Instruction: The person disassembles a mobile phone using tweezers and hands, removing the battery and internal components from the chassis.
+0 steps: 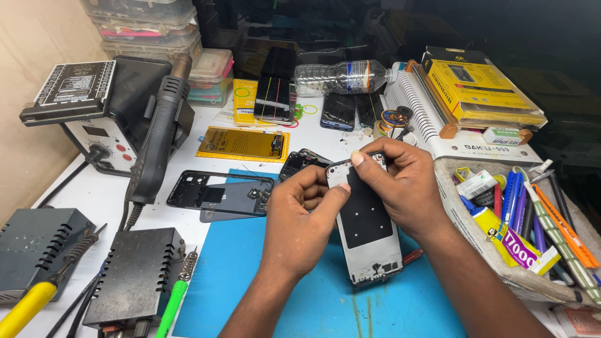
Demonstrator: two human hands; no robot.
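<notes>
Hands gripping a phone frame [366, 219] above the blue mat [250, 275].
Left hand [300, 216] and right hand [397, 184] pinch its top end; a back cover [219, 194] lies left, a tool tray [532, 285] crowds the right.

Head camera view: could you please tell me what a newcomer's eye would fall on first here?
At the centre, both hands grip an opened phone frame above a blue work mat: the left hand pinches its left edge, and the right hand covers its top. To the left, a hot-air rework station holds its black nozzle wand, and at the right a tray of pens and glue tubes stands out.
</notes>
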